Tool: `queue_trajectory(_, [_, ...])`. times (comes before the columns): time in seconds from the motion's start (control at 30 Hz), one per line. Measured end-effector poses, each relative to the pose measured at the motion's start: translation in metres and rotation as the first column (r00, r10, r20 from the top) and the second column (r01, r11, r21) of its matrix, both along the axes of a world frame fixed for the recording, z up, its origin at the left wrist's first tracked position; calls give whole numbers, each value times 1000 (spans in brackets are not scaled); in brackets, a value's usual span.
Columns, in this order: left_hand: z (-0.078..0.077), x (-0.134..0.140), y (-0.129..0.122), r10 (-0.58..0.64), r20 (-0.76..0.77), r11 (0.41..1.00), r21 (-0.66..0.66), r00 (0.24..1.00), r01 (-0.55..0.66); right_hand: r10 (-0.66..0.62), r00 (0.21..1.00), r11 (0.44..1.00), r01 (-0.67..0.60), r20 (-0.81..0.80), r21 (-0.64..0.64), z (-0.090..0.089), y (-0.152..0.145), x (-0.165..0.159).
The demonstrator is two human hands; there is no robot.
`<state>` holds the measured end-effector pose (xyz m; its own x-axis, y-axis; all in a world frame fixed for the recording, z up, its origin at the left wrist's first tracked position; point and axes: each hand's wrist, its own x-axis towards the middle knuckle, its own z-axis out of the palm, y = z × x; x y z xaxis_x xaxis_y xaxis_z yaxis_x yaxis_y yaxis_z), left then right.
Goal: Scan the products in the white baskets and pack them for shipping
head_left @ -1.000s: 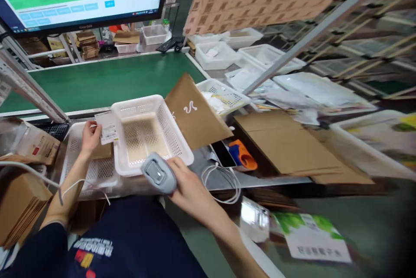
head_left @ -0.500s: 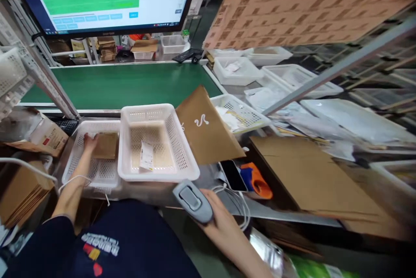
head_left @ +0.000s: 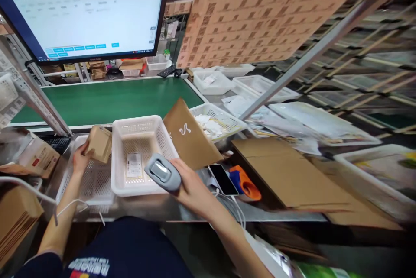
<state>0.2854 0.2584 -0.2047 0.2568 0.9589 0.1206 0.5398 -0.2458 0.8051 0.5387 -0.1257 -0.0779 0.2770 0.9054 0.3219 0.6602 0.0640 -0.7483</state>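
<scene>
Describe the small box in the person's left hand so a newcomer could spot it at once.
Below the big monitor runs a green conveyor belt. Just in front, the left hand lifts a small brown cardboard box over a white basket, unlike the flat card in the neighbouring basket.

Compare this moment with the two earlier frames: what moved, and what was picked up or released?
The left hand let the paper slip drop into the white basket, then lifted the small brown box off the left tray. The right hand brought the scanner back up over the basket. The monitor switched from green to white. The baskets, brown bag and phone stayed put.
</scene>
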Motion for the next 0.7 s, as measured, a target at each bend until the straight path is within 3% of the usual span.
queue_trajectory(0.07, [29, -3, -8, -20, 22, 979, 205, 1000, 15, 60, 998, 994, -63, 26, 91, 18, 30, 4])
queue_trajectory(0.13, [52, -3, -21, -57, 40, 906, 421, 998, 35, 102, 994, 985, -106, 42, 134, 33, 58, 9])
queue_trajectory(0.2, [70, 0, -37, -110, 95, 841, 540, 989, 42, 120, 991, 982, -128, 65, 138, 44, 80, 16])
queue_trajectory(0.27, [85, 9, -54, -156, 190, 833, 552, 969, 26, 129, 989, 982, -138, 74, 132, 49, 93, 25])
queue_trajectory(0.4, [104, 34, -85, -207, 327, 915, 399, 922, 64, 98, 994, 981, -106, 59, 165, 51, 84, 46])
queue_trajectory(0.47, [101, 48, -96, -190, 321, 963, 243, 928, 113, 67, 995, 986, -78, 76, 148, 54, 61, 58])
queue_trajectory(0.57, [69, 68, -102, -198, 206, 979, -4, 958, 204, 13, 989, 992, -31, 149, 120, 65, 15, 84])
queue_trajectory(0.63, [39, 81, -97, -322, 101, 947, 9, 941, 322, -49, 978, 989, 18, 203, 150, 81, -15, 112])
queue_trajectory(0.7, [17, 91, -89, -391, -80, 903, 161, 917, 399, -182, 962, 967, 138, 204, 215, 102, -40, 152])
